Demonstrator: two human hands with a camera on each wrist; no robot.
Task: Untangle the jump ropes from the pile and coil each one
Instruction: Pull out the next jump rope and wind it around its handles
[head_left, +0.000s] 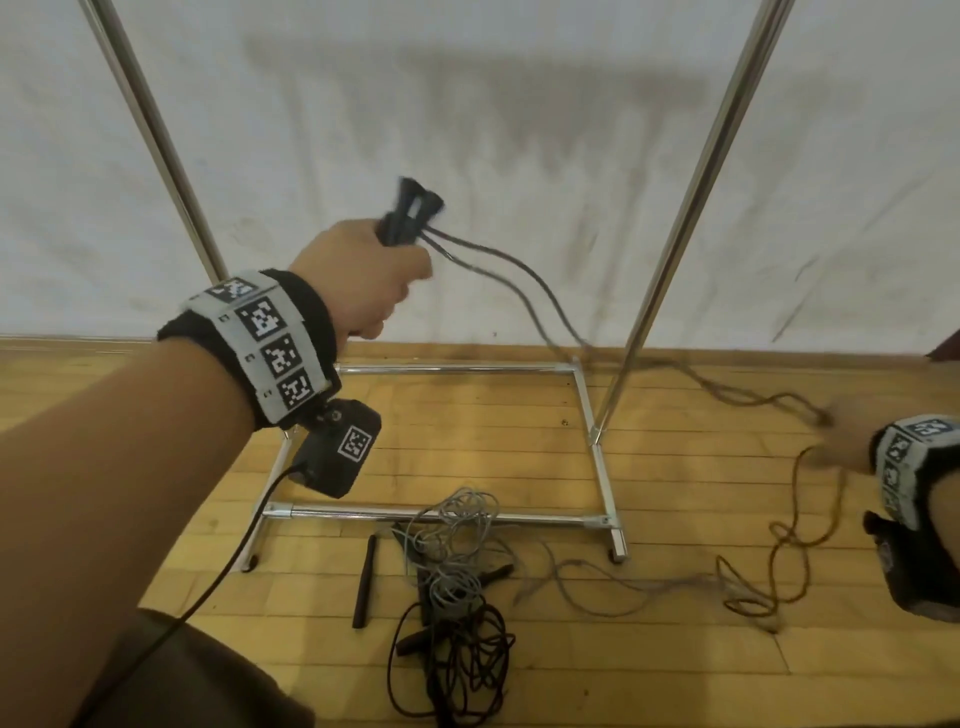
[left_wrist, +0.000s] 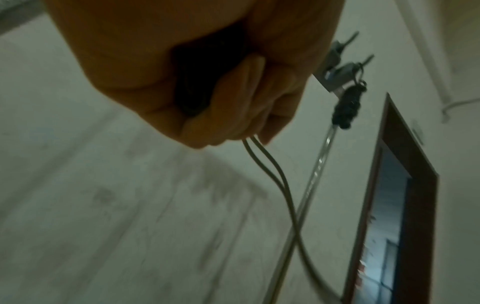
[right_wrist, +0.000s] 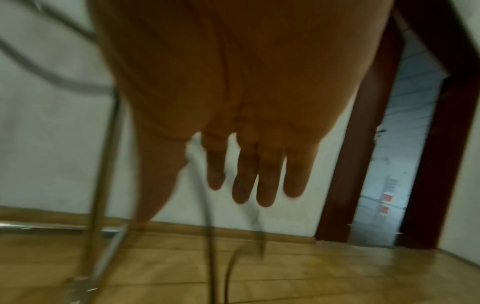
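Handles (head_left: 410, 215) clenched in left hand (head_left: 363, 280), above pile (head_left: 452, 613).

No readable text; only coded square markers on wristbands (head_left: 270, 338).

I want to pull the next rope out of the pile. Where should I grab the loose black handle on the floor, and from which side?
Grip the loose black handle around its middle, coming from above and the left. It lies flat and nearly straight on the floor, apart from the pile to its right, so that side seems free of cords.

Two black handles (head_left: 410, 213) in left hand (head_left: 363, 280)
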